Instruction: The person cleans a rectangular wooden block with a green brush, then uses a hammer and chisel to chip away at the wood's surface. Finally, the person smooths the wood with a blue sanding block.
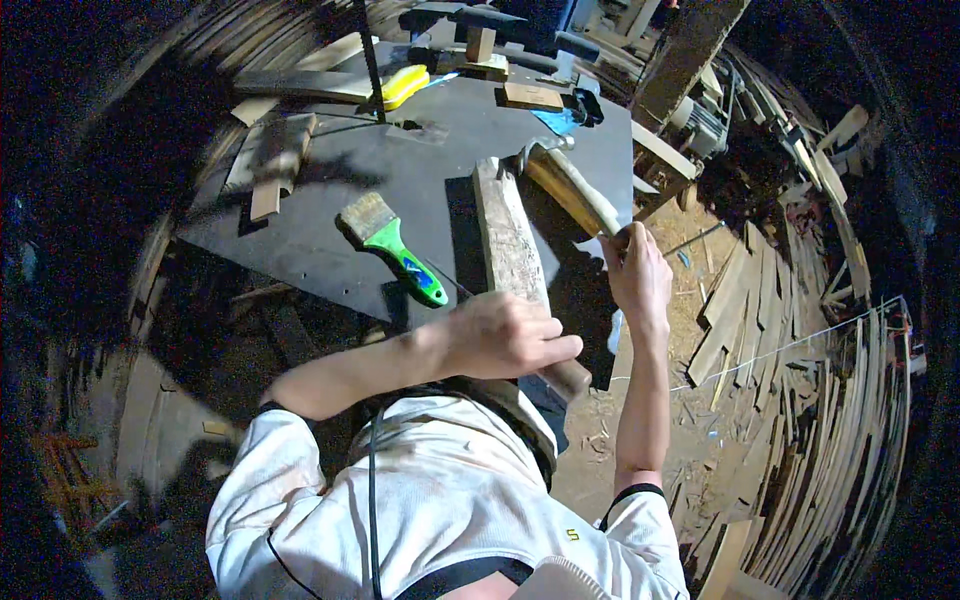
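Left hand (510,335) grips wooden club (512,240) near its handle end, at near edge of worktop (310,235). Right hand (640,270) grasps hammer (572,190) by handle end; hammer head near club's far end. Both tools in hand, brush (400,258) untouched on worktop; further progress can't be told.

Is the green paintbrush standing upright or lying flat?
The paintbrush lies flat: its bristles and handle stretch along the dark tabletop.
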